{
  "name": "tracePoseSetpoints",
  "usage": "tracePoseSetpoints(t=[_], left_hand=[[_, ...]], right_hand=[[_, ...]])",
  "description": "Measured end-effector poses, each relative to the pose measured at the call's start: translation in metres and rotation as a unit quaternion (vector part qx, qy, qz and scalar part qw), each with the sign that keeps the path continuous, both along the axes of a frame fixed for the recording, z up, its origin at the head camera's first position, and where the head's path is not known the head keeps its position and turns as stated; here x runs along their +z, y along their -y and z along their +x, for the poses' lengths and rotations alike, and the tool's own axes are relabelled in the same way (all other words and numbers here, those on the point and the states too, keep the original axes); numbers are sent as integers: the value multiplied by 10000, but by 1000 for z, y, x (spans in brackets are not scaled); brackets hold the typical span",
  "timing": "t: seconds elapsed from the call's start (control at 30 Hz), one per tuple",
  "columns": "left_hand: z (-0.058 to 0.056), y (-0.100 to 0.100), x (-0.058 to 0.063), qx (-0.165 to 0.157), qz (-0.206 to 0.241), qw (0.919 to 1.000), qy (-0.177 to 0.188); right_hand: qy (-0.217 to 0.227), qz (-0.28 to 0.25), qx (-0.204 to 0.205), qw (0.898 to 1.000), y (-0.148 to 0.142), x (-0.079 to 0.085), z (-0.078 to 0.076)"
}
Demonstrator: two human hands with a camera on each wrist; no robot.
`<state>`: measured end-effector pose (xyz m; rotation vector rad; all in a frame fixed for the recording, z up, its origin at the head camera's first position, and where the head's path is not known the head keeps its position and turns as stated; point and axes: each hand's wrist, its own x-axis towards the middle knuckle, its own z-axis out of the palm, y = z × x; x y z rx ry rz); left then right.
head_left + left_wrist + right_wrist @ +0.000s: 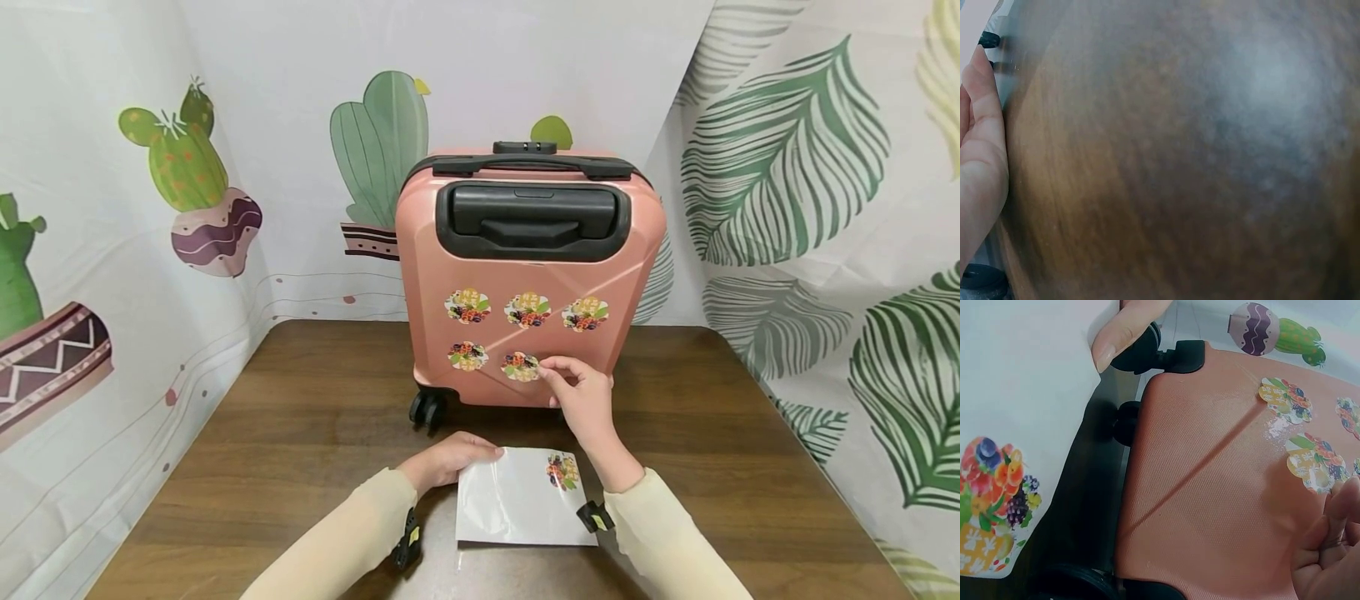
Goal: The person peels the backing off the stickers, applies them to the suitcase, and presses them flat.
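A pink suitcase (525, 333) stands upright, with a row of three round fruit stickers (528, 310) on its face and another sticker (468, 357) below at the left. My right hand (583, 402) pinches the edge of a fruit sticker (517, 367) between thumb and finger. In the right wrist view this pinched sticker (1311, 464) hangs close over the pink shell and casts a shadow there. Low in front, my left hand (452, 458) grips the top left corner of a white backing sheet (510, 504), thumb on top. One fruit sticker (562, 472) is on that sheet, at its upper right.
Below the suitcase is a brown wooden table (322, 467). The suitcase has black wheels (427, 410) and a black handle (534, 218) at its top. Patterned cloth (300, 167) with cacti and leaves hangs behind and at both sides.
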<state>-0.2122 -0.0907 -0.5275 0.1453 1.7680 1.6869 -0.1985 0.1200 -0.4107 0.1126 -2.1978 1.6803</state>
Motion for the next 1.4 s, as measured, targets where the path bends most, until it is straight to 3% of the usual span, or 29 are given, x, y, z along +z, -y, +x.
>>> tracePoseSetpoints(t=[1.4], left_hand=[[-2, 0, -3, 71, 67, 9999, 118]], right_hand=[[-800, -179, -581, 9949, 16, -10, -12]])
